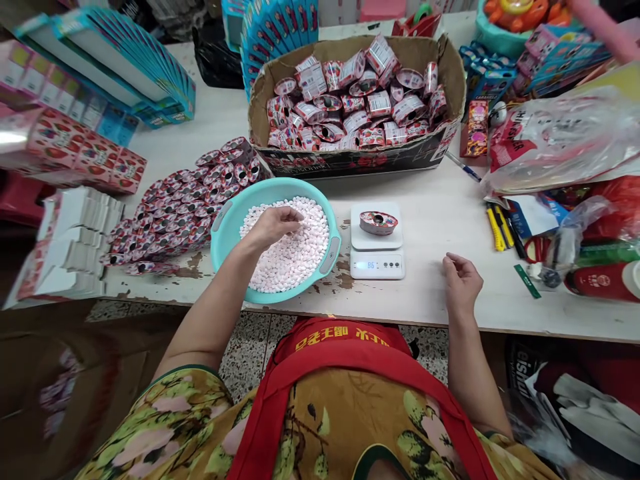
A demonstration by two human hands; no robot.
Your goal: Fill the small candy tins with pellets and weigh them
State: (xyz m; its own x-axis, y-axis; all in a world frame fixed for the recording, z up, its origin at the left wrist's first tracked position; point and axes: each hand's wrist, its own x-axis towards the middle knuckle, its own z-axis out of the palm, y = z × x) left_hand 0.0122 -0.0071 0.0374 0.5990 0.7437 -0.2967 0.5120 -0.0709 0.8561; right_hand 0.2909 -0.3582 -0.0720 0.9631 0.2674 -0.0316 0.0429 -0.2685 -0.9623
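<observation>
My left hand (277,227) is above the small pale pink candies (285,270) in a turquoise basin (231,283). Its fingers are drawn together, and whatever they may hold is hidden. To the right of the basin stands a white digital scale (376,259) with a lit display. One small oval printed box (379,229) rests on its plate, a dark hole in its top. My right hand (463,280) lies near the table's front edge, right of the scale, with fingers curled in and nothing visible in them.
A cardboard carton (350,163) full of similar boxes stands behind the scale. Rows of boxes with holes (175,207) sit left of the basin, beside stacked white cartons (75,233). On the right lie a yellow cutter (495,227), a pen (464,165), plastic bags (565,140) and a red cup (600,281).
</observation>
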